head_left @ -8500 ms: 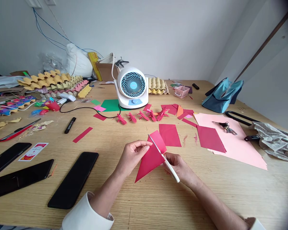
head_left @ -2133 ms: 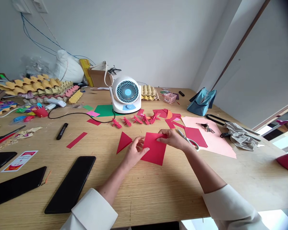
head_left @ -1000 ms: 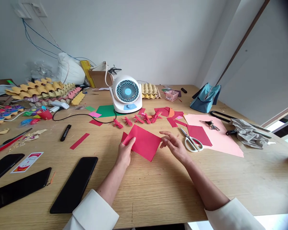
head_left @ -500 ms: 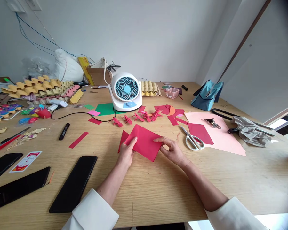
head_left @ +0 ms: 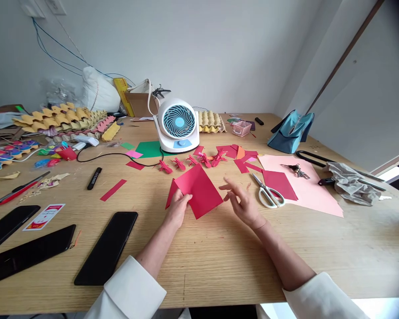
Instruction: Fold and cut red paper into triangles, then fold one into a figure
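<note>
A square of red paper (head_left: 202, 190) is pinched at its left side between the thumb and fingers of my left hand (head_left: 177, 209). It is held tilted above the wooden table. My right hand (head_left: 242, 204) is just off the paper's right corner, its fingers apart and nothing in them. Another red paper piece (head_left: 170, 195) lies behind my left hand, partly hidden. Beyond the square, several small red paper figures (head_left: 205, 160) stand in a row. White-handled scissors (head_left: 268, 194) lie to the right of my right hand.
A white fan (head_left: 178, 126) stands behind the figures. Pink sheets (head_left: 314, 195) with keys (head_left: 296, 170) are at the right, near a blue bag (head_left: 291, 132). Black phones (head_left: 106, 248) lie front left, with a black marker (head_left: 94, 178) behind them.
My right hand has let go of the red square's right side and opened. The square has turned in my left hand, and the view has shifted slightly.
</note>
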A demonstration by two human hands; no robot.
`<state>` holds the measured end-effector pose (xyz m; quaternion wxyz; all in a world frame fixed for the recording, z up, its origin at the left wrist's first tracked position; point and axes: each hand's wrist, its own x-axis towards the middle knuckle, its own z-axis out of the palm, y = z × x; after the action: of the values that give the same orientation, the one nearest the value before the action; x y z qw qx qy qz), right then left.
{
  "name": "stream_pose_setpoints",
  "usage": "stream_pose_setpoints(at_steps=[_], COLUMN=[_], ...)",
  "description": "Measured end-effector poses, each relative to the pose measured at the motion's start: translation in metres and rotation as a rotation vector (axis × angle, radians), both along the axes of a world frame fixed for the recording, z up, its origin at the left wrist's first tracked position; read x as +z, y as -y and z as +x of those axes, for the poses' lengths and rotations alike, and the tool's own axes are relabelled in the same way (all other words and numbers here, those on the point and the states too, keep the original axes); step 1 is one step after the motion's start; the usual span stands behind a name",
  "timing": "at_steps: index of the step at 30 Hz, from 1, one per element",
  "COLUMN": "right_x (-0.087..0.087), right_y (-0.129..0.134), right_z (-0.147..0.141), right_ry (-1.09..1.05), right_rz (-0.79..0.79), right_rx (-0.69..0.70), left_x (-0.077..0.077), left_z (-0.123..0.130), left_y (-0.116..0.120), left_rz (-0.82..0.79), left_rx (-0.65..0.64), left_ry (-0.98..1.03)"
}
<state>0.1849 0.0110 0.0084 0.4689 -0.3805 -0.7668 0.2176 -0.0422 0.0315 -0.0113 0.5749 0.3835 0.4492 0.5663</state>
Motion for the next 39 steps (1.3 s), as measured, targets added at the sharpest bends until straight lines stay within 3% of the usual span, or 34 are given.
stream_pose_setpoints(at_steps=[2, 4, 6, 9, 13, 18, 25, 28, 30, 34, 36, 39], right_x=[0.003, 0.005, 0.006, 0.004, 0.001, -0.006, -0.016, -0.015, -0.011, -0.001, 0.0, -0.003], right_y=[-0.005, -0.01, -0.012, -0.012, -0.01, -0.014, -0.017, -0.016, -0.015, -0.011, -0.011, -0.013], right_z=[0.007, 0.011, 0.013, 0.01, 0.003, 0.001, 0.0, -0.001, -0.001, 0.001, 0.003, 0.004], right_ry=[-0.139, -0.216, -0.208, -0.115, 0.016, -0.065, -0.197, -0.2, -0.163, -0.074, -0.069, -0.169], right_rz=[-0.105, -0.206, -0.284, -0.385, -0.474, -0.477, -0.527, -0.468, -0.333, -0.011, 0.001, -0.15], right_rx=[-0.069, -0.065, -0.034, 0.018, -0.016, -0.116, 0.007, 0.001, -0.043, -0.185, -0.232, -0.188], left_x=[0.002, 0.005, 0.007, 0.008, 0.007, 0.006, 0.009, 0.014, 0.019, 0.031, 0.035, 0.036], left_z=[-0.003, -0.003, -0.001, 0.002, 0.002, -0.004, -0.007, -0.007, -0.006, -0.007, -0.007, -0.008], left_y=[0.001, 0.004, 0.009, 0.015, 0.014, 0.006, 0.004, 0.005, 0.008, 0.015, 0.017, 0.019], left_rz=[0.036, 0.079, 0.145, 0.244, 0.332, 0.323, 0.331, 0.38, 0.496, 0.887, 1.034, 1.136], left_rx=[-0.079, -0.239, -0.375, -0.452, -0.371, -0.264, -0.179, -0.132, -0.065, 0.094, 0.134, 0.15], left_ry=[-0.161, -0.304, -0.441, -0.642, -0.786, -0.843, -0.847, -0.824, -0.793, -0.83, -0.892, -0.974])
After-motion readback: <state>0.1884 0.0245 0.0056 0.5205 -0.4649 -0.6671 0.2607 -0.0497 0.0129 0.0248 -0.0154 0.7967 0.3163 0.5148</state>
